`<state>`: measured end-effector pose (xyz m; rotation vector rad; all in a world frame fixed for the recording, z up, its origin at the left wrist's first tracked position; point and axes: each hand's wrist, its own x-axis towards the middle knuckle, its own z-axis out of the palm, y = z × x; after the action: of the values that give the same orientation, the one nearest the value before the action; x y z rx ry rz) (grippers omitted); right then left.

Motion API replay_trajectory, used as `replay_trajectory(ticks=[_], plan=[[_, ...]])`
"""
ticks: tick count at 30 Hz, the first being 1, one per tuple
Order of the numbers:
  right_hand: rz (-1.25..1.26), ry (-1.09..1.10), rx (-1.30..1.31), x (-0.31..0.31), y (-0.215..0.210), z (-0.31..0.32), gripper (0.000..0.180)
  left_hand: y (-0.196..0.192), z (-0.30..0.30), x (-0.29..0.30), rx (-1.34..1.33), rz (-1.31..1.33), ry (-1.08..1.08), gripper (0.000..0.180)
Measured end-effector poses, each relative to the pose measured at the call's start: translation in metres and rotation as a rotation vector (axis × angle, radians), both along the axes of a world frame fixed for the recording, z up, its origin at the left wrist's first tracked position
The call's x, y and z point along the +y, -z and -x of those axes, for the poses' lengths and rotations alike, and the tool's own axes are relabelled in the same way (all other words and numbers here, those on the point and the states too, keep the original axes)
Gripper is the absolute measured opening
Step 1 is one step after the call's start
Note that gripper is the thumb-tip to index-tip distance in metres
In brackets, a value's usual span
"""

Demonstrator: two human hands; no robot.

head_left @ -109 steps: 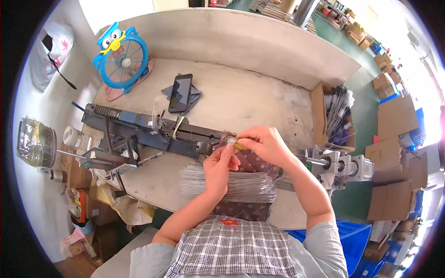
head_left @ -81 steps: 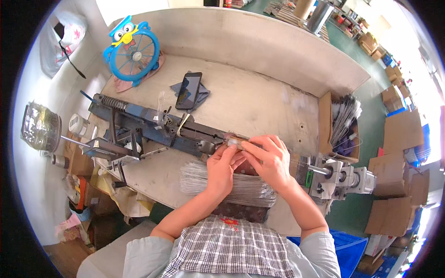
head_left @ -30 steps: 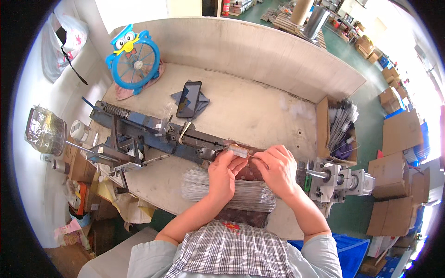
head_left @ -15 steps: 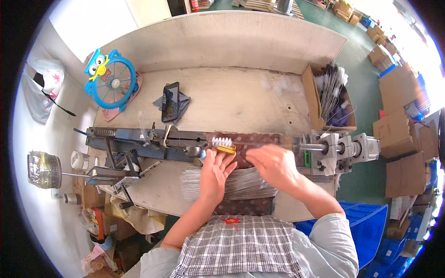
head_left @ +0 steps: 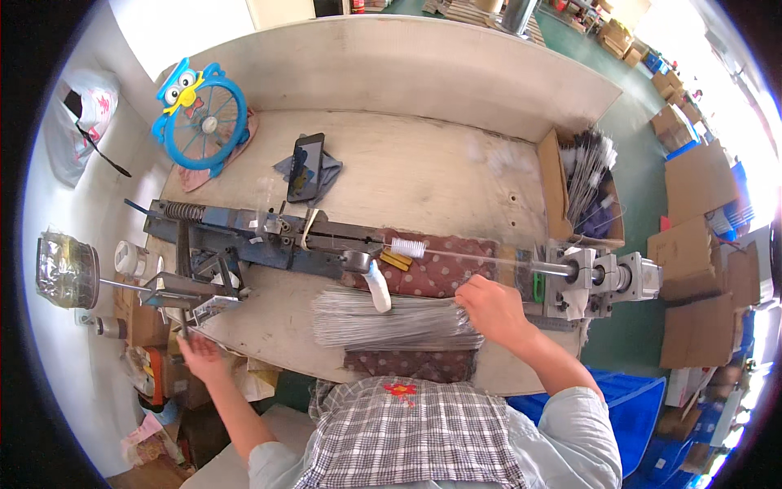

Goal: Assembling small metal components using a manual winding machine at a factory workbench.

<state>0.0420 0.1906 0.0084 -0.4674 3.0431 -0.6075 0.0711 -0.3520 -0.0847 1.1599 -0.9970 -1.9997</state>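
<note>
My left hand (head_left: 202,359) is at the lower end of a dark metal lever (head_left: 185,314) on the bench's left side; its fingers are blurred, so their grip is unclear. My right hand (head_left: 493,310) is over the right end of a bundle of thin metal wires (head_left: 391,322). Its fingers are pressed together, and whatever they hold is hidden. Above the wires, a small white bristle brush (head_left: 408,248) sits in line with the long metal fixture (head_left: 269,236); a blurred wire runs from it to the shaft (head_left: 554,268). Two yellow strips (head_left: 396,260) lie just below the brush.
A white-wrapped handle (head_left: 379,292) juts over the wires. At right stand a clamped motor unit (head_left: 603,277) and a cardboard box (head_left: 554,183) of wire brushes. A phone (head_left: 306,167) and a blue fan (head_left: 204,122) are farther back; a blue crate (head_left: 631,407) is lower right.
My left hand has left the brush and yellow piece and swung left to the lever. The right hand has lowered slightly toward the wire ends. The brush's loose spiral now looks dense.
</note>
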Motion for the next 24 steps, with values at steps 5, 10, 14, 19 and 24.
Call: replay_trajectory(ticks=[5,10,14,19,24], plan=[[0.032,0.049,0.097,0.006,-0.006,-0.009,0.013,0.008,0.003,0.002,-0.031,0.06,-0.149,0.046],[0.045,0.032,0.077,0.016,-0.01,-0.015,0.02,0.003,0.005,0.101,0.14,-0.098,0.06,0.036],[-0.034,-0.018,-0.01,0.021,-0.015,-0.017,0.025,-0.015,0.025,0.206,0.21,-0.266,0.613,0.026],[-0.084,-0.114,0.053,0.017,-0.015,-0.013,0.02,-0.058,0.055,0.35,-0.043,0.208,0.927,0.019],[-0.142,-0.088,-0.003,0.011,-0.016,-0.012,0.021,-0.155,0.053,0.344,0.397,-0.966,1.036,0.032]])
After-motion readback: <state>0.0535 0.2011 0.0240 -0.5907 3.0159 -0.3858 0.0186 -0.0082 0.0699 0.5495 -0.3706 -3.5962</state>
